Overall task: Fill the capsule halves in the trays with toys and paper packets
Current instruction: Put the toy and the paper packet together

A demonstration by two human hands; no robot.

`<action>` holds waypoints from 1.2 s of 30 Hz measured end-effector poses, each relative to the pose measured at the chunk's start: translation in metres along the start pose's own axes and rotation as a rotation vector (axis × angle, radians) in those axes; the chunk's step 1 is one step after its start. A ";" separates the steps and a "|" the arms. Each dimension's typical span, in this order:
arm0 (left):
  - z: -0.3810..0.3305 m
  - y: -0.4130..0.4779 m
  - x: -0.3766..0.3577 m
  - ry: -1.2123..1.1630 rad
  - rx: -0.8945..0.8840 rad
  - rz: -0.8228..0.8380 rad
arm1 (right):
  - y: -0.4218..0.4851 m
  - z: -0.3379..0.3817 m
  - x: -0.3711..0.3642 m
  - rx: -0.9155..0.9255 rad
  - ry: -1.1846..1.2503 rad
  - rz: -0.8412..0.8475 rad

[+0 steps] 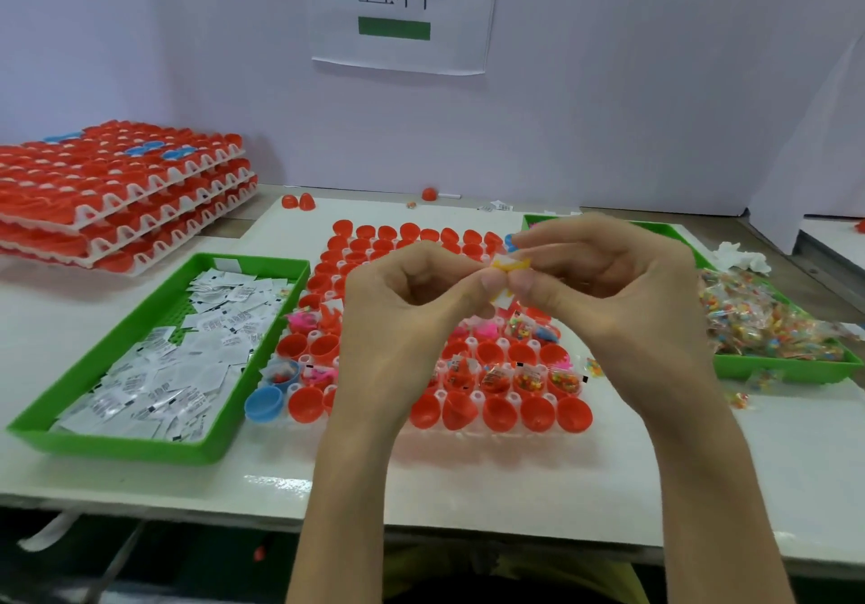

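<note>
A pale wall (608,88) with a paper sign (402,9) backs the white table (515,486).

Glossy red plastic capsule halves (496,411), white paper packets (187,350), smooth green plastic tray (154,449)

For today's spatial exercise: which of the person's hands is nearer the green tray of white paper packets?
Left. The left hand is over the capsule tray, just right of the green packet tray; the right hand is farther right, both pinching a yellow toy.
</note>
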State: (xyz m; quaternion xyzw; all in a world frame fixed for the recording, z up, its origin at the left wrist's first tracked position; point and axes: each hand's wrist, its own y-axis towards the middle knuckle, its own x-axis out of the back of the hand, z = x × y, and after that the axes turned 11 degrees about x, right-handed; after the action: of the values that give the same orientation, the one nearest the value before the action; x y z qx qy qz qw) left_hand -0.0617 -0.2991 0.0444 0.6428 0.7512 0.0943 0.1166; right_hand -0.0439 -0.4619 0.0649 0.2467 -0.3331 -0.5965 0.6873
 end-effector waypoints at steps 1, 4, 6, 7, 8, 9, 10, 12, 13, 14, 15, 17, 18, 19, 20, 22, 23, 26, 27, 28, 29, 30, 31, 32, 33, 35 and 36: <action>0.001 0.000 0.003 0.035 -0.014 -0.028 | 0.003 0.000 -0.002 -0.011 -0.041 0.037; 0.002 0.000 0.015 0.145 -0.038 -0.095 | 0.017 0.000 -0.007 -0.039 -0.153 0.231; 0.002 -0.001 0.026 0.186 -0.059 -0.135 | 0.030 0.000 -0.014 -0.065 -0.169 0.373; 0.002 -0.002 0.033 0.199 -0.072 -0.161 | 0.037 -0.001 -0.020 -0.071 -0.168 0.438; 0.002 -0.004 0.041 0.206 -0.084 -0.188 | 0.043 -0.002 -0.027 -0.073 -0.157 0.499; 0.001 -0.006 0.049 0.208 -0.095 -0.215 | 0.048 -0.002 -0.035 -0.075 -0.131 0.550; 0.002 -0.008 0.057 0.209 -0.104 -0.241 | 0.053 -0.003 -0.044 -0.074 -0.100 0.588; 0.004 -0.008 0.074 0.215 -0.104 -0.285 | 0.060 -0.006 -0.062 -0.053 -0.072 0.626; 0.007 -0.007 0.083 0.230 -0.101 -0.304 | 0.065 -0.010 -0.072 -0.034 -0.081 0.624; 0.010 -0.005 0.093 0.267 -0.099 -0.335 | 0.070 -0.016 -0.081 -0.012 -0.105 0.601; 0.014 -0.001 0.105 0.342 -0.096 -0.381 | 0.077 -0.023 -0.090 0.011 -0.146 0.558; 0.021 0.008 0.132 0.575 -0.029 -0.441 | 0.091 -0.040 -0.103 0.053 -0.271 0.470; 0.026 0.011 0.144 0.696 0.051 -0.433 | 0.096 -0.049 -0.109 0.062 -0.335 0.455; 0.031 0.013 0.155 0.792 0.150 -0.414 | 0.101 -0.058 -0.114 0.063 -0.391 0.463; 0.036 0.015 0.163 0.854 0.249 -0.394 | 0.104 -0.067 -0.118 0.060 -0.443 0.490; 0.044 0.016 0.172 0.909 0.376 -0.363 | 0.105 -0.081 -0.127 0.051 -0.528 0.553; 0.046 0.016 0.173 0.914 0.401 -0.349 | 0.105 -0.087 -0.132 0.046 -0.554 0.576; 0.047 0.016 0.173 0.924 0.442 -0.305 | 0.103 -0.099 -0.143 0.016 -0.568 0.622; 0.048 0.017 0.173 0.933 0.451 -0.297 | 0.102 -0.102 -0.146 0.010 -0.566 0.635; 0.049 0.017 0.174 0.937 0.456 -0.295 | 0.100 -0.104 -0.148 0.010 -0.569 0.647; 0.050 0.017 0.174 0.937 0.461 -0.296 | 0.099 -0.106 -0.150 0.014 -0.580 0.657; 0.050 0.017 0.174 0.935 0.464 -0.297 | 0.099 -0.107 -0.153 0.020 -0.603 0.665; 0.050 0.017 0.175 0.932 0.467 -0.299 | 0.098 -0.108 -0.155 0.025 -0.634 0.672; 0.050 0.018 0.175 0.929 0.470 -0.302 | 0.098 -0.110 -0.156 0.024 -0.665 0.683; 0.050 0.018 0.175 0.925 0.473 -0.306 | 0.098 -0.111 -0.157 0.013 -0.689 0.699; 0.049 0.018 0.176 0.924 0.476 -0.318 | 0.098 -0.114 -0.159 -0.026 -0.708 0.735; 0.049 0.018 0.176 0.922 0.475 -0.325 | 0.098 -0.115 -0.160 -0.035 -0.718 0.751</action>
State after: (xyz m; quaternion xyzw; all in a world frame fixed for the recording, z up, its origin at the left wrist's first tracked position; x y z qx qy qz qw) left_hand -0.0555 -0.1227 -0.0070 0.4188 0.8149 0.1750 -0.3605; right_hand 0.0957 -0.2952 0.0354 -0.1217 -0.6033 -0.3611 0.7006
